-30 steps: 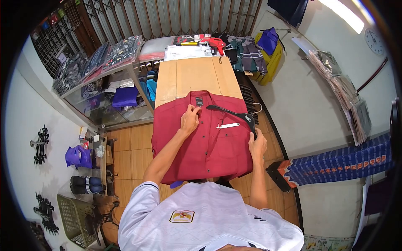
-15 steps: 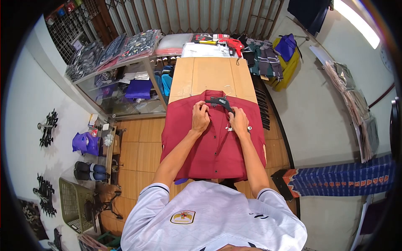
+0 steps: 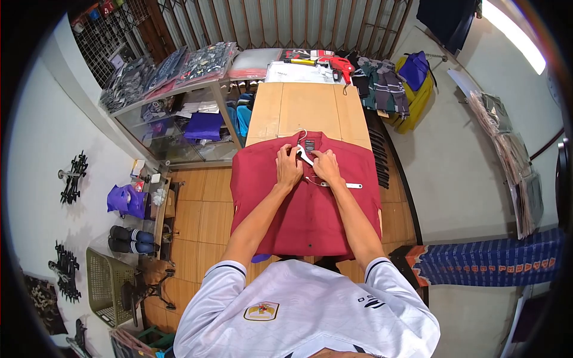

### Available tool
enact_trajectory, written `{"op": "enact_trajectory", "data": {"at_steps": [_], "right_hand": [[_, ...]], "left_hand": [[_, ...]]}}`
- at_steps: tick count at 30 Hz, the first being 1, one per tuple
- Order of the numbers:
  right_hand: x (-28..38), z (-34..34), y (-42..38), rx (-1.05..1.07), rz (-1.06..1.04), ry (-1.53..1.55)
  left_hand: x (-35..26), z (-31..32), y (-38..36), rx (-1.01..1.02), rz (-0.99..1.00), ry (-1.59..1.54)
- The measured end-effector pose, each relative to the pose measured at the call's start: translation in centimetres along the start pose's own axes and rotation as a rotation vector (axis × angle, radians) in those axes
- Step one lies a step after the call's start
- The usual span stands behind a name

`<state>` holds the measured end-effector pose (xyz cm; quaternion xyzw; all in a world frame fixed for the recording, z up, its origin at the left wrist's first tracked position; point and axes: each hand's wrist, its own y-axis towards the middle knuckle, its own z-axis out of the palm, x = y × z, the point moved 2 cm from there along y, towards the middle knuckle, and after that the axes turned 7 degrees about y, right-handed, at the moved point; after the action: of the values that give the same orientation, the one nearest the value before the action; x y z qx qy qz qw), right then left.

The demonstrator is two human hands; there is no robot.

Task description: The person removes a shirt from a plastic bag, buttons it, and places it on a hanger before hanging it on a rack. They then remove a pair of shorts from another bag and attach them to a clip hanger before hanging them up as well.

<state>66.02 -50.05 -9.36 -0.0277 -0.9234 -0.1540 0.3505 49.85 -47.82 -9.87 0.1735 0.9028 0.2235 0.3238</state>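
Note:
A dark red shirt point(image 3: 298, 221) lies front up on the wooden table point(image 3: 307, 107), its collar pointing away from me. At the collar opening is a hanger point(image 3: 305, 156), white along the edge that shows, with its hook above the collar. My left hand point(image 3: 289, 169) pinches the hanger's left part beside the collar. The fingers of my right hand point(image 3: 326, 166) are closed on its right part. A second, white hanger point(image 3: 349, 185) lies on the shirt below my right hand, partly covered by my wrist.
At the table's far end are papers point(image 3: 298, 73) and a red tool point(image 3: 342, 67). A glass cabinet point(image 3: 179, 125) with packed garments stands to the left. Folded clothes point(image 3: 382, 86) are at the back right. Dark hangers point(image 3: 377, 152) line the table's right side.
The hanger at the collar has turned from its dark labelled face to a white edge, and its hook now shows above the collar. My right hand has moved left, uncovering more of the lower hanger.

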Motion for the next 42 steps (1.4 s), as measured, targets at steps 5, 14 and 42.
{"op": "enact_trajectory", "data": {"at_steps": [5, 14, 42], "right_hand": [[0.2, -1.7, 0.8, 0.089, 0.042, -0.066], [-3.7, -4.5, -0.5, -0.13, 0.22, 0.213], [1.7, -9.8, -4.1, -0.326, 0.162, 0.636]], "left_hand": [[0.0, 0.7, -0.1, 0.104, 0.059, 0.094], [0.1, 0.0, 1.7, 0.316, 0.1, 0.18], [-1.0, 3.5, 8.1, 0.49, -0.105, 0.288]]}}
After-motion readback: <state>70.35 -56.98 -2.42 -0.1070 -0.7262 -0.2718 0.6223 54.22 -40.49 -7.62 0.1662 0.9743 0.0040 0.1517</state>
